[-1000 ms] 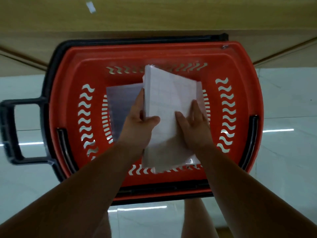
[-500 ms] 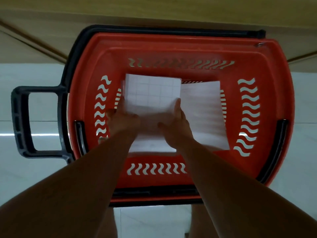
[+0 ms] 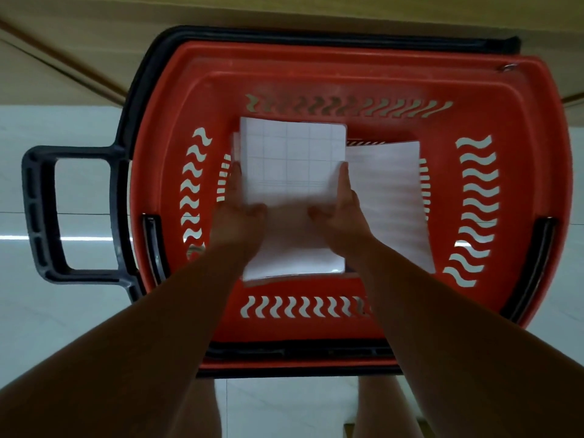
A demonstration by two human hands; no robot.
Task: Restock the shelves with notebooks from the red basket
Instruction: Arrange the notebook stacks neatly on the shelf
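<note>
Shifted leftward in the red plastic basket (image 3: pixel 316 67), the white grid-paper notebook stack (image 3: pixel 292 172) is pinched at its sides by the curled grips of left hand (image 3: pixel 237 222) and right hand (image 3: pixel 343 221).

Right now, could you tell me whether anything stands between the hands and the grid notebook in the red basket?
Nothing visible does: the left hand and right hand grip the grid notebook by its sides. The lined notebook lies beside it, on the right.
</note>
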